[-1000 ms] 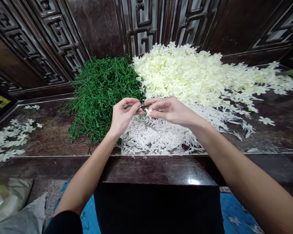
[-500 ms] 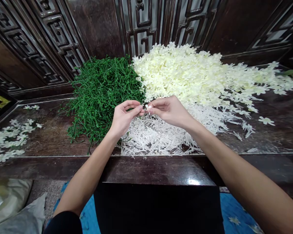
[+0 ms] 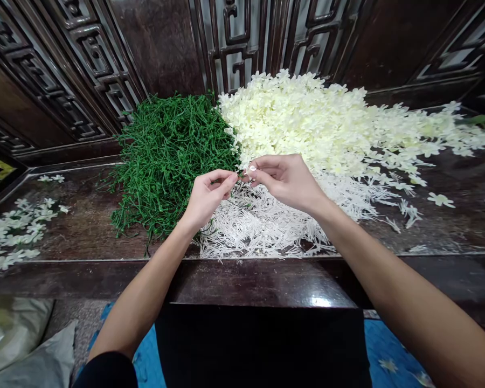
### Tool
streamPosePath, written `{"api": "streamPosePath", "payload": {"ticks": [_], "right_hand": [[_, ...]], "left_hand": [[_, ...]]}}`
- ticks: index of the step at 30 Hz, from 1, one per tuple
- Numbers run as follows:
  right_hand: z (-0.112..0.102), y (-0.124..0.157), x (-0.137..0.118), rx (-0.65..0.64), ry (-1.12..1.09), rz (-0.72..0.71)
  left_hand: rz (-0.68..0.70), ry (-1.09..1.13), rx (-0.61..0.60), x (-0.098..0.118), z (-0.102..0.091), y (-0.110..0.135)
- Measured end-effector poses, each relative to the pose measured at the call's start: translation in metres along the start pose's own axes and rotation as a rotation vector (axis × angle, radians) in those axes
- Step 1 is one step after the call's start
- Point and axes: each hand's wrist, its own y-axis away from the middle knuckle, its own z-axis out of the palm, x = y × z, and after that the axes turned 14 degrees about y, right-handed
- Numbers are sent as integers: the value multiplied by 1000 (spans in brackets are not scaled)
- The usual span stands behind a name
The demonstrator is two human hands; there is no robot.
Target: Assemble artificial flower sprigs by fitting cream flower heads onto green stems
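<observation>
My left hand (image 3: 207, 195) and my right hand (image 3: 285, 179) meet fingertip to fingertip above the dark wooden table (image 3: 84, 231). Between them they pinch a small piece, a thin green stem with a white part (image 3: 242, 173); it is too small to see in detail. Behind my left hand lies a heap of green plastic stems (image 3: 167, 151). Behind my right hand is a big pile of cream artificial flowers (image 3: 315, 121). Under both hands spreads a layer of thin white stamen pieces (image 3: 262, 226).
Several assembled white flowers (image 3: 14, 231) lie at the table's left end, and loose flowers (image 3: 441, 200) are scattered to the right. Carved dark wooden panels (image 3: 234, 37) rise behind the piles. A grey sack (image 3: 20, 345) and blue cloth (image 3: 388, 355) lie below the table edge.
Both hands have risen slightly and moved a little away from me, still pinched together. My right hand's fingers have shifted on the small piece.
</observation>
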Motion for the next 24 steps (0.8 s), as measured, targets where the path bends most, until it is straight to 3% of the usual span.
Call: {"api": "streamPosePath", "payload": {"ticks": [11,14,18,24], "right_hand": [[6,1,-2,55,130,-59],[6,1,-2,79,95,-20],[5,2,-3,38,16,32],[4,3,-2,-15,57,-48]], "left_hand": [[29,-166,-33,5,4,2],[52,-174,-48,6,6,3],[102,-222,-30,6,7,4],[159,-277,-1,4,8,5]]}}
